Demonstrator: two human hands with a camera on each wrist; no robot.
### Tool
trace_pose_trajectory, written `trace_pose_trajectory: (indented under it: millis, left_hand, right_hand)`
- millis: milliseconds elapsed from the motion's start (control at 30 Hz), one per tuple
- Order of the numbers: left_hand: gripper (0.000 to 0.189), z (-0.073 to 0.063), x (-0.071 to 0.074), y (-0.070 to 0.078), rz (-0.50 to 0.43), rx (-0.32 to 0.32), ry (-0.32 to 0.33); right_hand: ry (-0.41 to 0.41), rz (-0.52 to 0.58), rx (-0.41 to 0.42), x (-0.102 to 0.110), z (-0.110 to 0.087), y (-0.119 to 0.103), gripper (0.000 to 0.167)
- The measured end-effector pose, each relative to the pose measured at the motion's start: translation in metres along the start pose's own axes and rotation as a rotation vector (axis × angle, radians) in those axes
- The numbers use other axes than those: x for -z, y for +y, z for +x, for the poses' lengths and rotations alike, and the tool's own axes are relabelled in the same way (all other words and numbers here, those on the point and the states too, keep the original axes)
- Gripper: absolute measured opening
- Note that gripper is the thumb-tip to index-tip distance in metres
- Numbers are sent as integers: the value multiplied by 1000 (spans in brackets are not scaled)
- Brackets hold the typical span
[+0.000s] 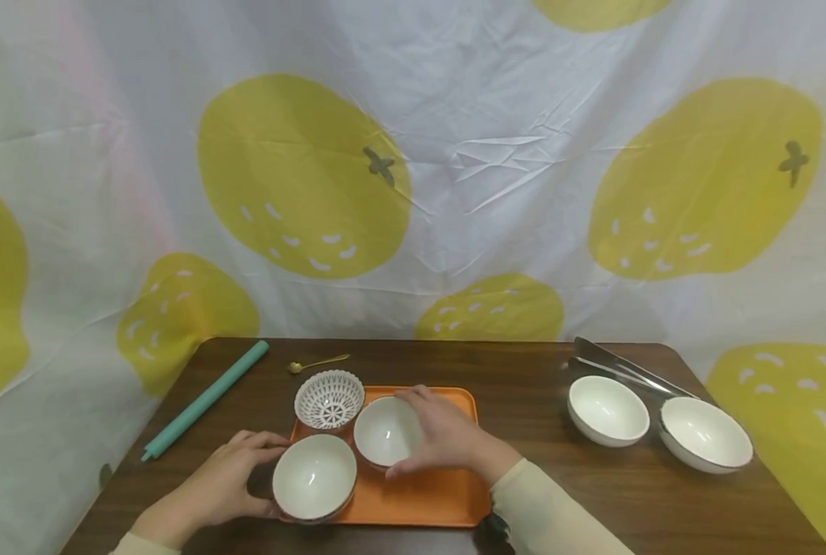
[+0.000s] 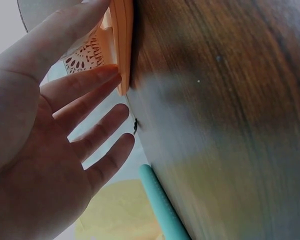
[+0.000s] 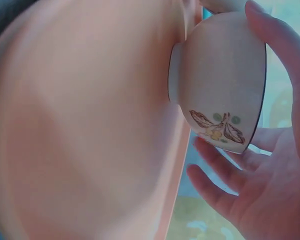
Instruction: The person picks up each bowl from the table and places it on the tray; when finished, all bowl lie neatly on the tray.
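We see the two hands apart, each at its own bowl over the orange tray [image 1: 420, 501]. Our right hand [image 1: 444, 432] grips the middle bowl [image 1: 385, 432], thumb at the rim on one side and fingers round the other; a hold from the side like this presumably leaves the foot free to sit flat. Whether that foot touches the tray, we cannot tell. Our left hand [image 1: 236, 478] has its fingers spread and fairly straight beside the near bowl [image 1: 314, 476], perhaps as a guard for it; contact with its wall is not clear to us. That bowl sits at the tray's near left corner, and the lacy bowl [image 1: 330, 399] takes the far left, so the three crowd one side, which we judge leaves the right of the tray usable.

The middle bowl looks like glazed ceramic, smooth and pale, with a dark rim line and a leafy sprig [image 3: 217, 125] painted low on its flank (a pretty touch, hidden from above). The lacy bowl has a scalloped edge and a dark pattern radiating from a central flower. Beyond, on the wood-grained worktop [image 1: 524, 408], we note a round-mouthed bowl [image 1: 609, 411], a wider shallow one [image 1: 706, 434], a long blade [image 1: 596, 353], a slim golden spoon [image 1: 319, 361] and a matte teal cylinder [image 1: 206, 401].
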State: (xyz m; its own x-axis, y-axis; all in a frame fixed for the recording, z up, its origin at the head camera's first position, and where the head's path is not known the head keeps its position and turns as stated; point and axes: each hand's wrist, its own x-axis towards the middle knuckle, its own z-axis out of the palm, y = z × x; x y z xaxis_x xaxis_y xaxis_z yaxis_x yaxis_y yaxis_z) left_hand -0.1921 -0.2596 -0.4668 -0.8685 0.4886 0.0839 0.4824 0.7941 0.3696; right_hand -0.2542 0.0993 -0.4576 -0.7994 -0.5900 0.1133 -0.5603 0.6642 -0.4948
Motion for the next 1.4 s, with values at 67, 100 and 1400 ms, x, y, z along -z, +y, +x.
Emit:
trace_pose_trajectory:
  millis: [67,100,1400]
  left_hand:
    - [78,0,0,-1,5,-5,6]
    - [78,0,0,-1,8,-7,8]
    - [81,0,0,4,-23,-4,13]
  right_hand:
    - [-20,13,1,1,-2,1,118]
    - [-28,25,1,1,-4,1,119]
    - [379,-168,-142,129,-146,157,73]
